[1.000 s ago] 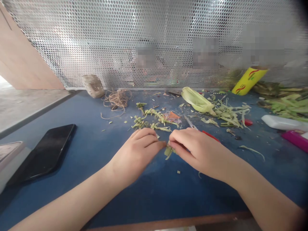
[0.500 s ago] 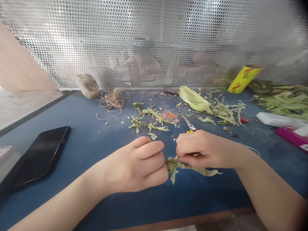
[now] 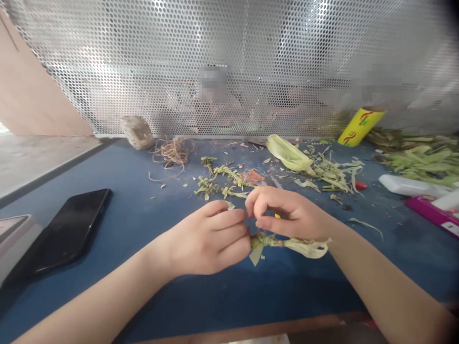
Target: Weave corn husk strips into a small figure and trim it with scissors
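Observation:
My left hand [image 3: 215, 239] is closed around one end of a knotted strip of corn husk [image 3: 267, 241], whose loose pale end trails to the right above the table. Just above the strip is my right hand [image 3: 287, 210], its fingers curled and their tips beside my left thumb; what they pinch, if anything, is too small to make out. Behind the right hand lie scissors [image 3: 276, 182], mostly hidden, with only a blade tip and a bit of yellow showing. Several similar knotted husk pieces [image 3: 229, 174] lie beyond my hands.
A twine bundle [image 3: 174, 152] and a lumpy beige block [image 3: 137, 132] lie at the back left, a black phone [image 3: 68, 229] nearer. At the back are a corn husk [image 3: 289, 154], husk shreds [image 3: 335, 169] and a yellow tube [image 3: 361, 126], before a perforated metal screen [image 3: 161, 62].
My right hand has lifted off the knotted husk and moved up and left, its fingers opening somewhat from their tight grip. The left hand keeps its hold. The view has shifted slightly.

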The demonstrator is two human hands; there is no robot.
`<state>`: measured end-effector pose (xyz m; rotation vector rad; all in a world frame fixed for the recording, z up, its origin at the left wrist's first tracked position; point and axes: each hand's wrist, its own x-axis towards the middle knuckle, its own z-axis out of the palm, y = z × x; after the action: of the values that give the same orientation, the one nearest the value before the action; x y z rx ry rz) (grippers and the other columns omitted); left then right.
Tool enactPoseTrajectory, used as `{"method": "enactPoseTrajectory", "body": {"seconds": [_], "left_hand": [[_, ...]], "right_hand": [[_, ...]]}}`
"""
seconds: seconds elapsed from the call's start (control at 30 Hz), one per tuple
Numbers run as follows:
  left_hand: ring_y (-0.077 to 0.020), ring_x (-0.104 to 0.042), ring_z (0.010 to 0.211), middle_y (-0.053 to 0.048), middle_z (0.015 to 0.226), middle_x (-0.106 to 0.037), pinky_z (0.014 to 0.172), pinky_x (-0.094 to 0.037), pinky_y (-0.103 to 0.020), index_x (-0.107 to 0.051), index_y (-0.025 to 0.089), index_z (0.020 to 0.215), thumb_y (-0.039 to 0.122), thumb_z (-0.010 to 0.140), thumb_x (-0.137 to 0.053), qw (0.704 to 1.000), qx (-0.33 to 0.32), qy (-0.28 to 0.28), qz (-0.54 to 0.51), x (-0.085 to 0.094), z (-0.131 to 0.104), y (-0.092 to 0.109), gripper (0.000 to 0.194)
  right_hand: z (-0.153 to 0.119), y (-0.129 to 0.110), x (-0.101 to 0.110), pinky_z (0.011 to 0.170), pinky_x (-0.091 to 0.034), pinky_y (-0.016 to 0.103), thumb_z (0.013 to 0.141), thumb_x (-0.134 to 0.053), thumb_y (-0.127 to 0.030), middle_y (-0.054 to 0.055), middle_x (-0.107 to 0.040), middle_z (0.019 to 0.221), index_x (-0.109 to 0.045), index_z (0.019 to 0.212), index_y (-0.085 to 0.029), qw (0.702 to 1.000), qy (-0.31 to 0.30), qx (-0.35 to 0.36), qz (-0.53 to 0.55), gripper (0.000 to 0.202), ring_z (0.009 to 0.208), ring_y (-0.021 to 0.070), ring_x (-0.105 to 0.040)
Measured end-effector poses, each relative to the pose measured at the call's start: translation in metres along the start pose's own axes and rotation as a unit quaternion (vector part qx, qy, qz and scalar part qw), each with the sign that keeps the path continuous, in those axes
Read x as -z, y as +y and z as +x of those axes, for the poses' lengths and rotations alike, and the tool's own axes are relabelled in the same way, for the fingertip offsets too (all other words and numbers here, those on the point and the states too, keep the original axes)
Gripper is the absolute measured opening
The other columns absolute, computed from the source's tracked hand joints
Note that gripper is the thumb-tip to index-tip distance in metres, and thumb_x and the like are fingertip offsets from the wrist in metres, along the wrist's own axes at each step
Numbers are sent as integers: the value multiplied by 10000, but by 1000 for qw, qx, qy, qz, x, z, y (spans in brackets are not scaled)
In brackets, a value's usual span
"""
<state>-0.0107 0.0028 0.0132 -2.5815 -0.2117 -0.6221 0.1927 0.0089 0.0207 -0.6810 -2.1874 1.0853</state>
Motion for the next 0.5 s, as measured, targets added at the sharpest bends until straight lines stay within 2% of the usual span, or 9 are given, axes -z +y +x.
{"method": "enactPoseTrajectory", "body": {"seconds": [0.07, 0.2, 0.37, 0.5], "left_hand": [[-176, -596, 808, -57, 752, -666, 715, -455, -318, -588, 130, 764, 98, 854, -409, 1000, 29, -3, -11, 0, 0, -1, 202], [-177, -582, 840, -59, 746, -652, 728, -437, -318, -570, 116, 749, 92, 882, -336, 995, 87, 6, -41, -1, -5, -4, 269], [-194, -559, 924, -77, 780, -647, 776, -424, -320, -563, 114, 772, 141, 894, -342, 991, 124, 23, -52, -1, -12, -5, 254], [-202, -553, 941, -73, 804, -660, 784, -438, -327, -576, 104, 852, 124, 885, -360, 990, 119, 47, -62, 1, -12, -3, 220]], "right_hand": [[2, 0, -5, 604, -418, 212, 776, -549, -186, 19, -549, 811, -488, 658, -164, 995, 34, -17, 96, 135, 672, 82, -497], [3, 4, -13, 531, -438, 196, 734, -617, -214, 16, -617, 713, -549, 635, -149, 964, 71, -83, 243, 136, 577, 68, -533], [3, 4, -18, 526, -459, 169, 635, -705, -165, -17, -629, 648, -620, 742, -149, 938, 68, -161, 299, 137, 558, 57, -562], [4, 3, -20, 488, -464, 175, 656, -690, -158, -34, -596, 602, -560, 761, -139, 923, 97, -190, 321, 168, 518, 58, -545]]}}
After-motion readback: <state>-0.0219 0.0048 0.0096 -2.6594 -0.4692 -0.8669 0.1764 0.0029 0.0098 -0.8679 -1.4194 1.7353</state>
